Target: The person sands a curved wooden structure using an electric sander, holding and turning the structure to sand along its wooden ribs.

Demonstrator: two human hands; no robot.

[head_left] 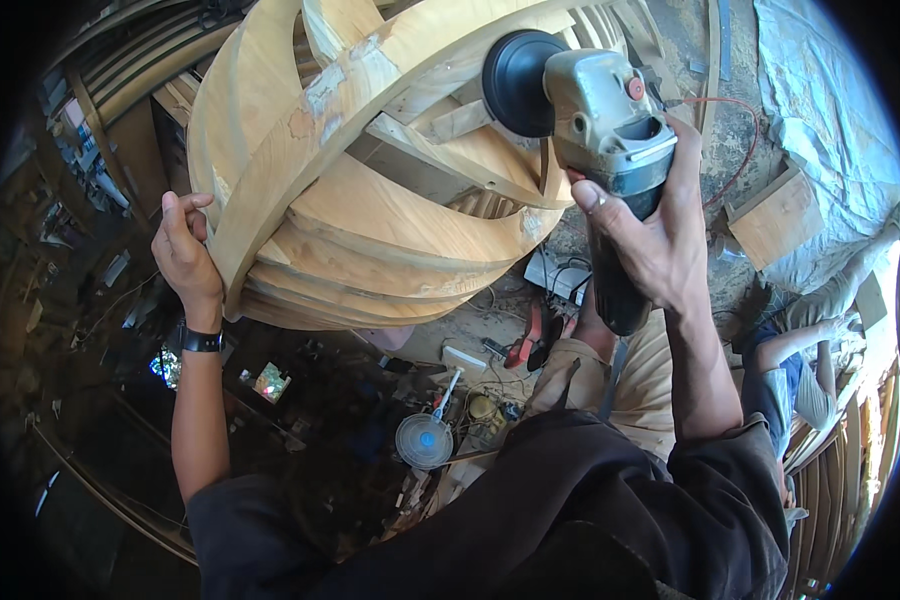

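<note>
My right hand [660, 230] is wrapped round the black handle of an angle grinder [605, 110], its thumb along the near side. A round black backing pad [518, 82] on the grinder overlaps the upper right part of a large curved wooden frame [370, 235]; whether it touches the wood I cannot tell. This frame is pale, made of bent and layered pieces, with rough whitish patches on its top band. At the frame's left end, my left hand [185, 255] is against the edge, fingers partly curled round it, the thumb hidden. A dark band circles my left wrist.
A red cord [750, 150] runs behind the grinder. Beneath the frame are a round fan [423, 441], a red-handled tool [526, 335] and scattered clutter. To the right lie a wooden block [776, 217] and blue sheeting [820, 90]; another person [795, 365] is nearby.
</note>
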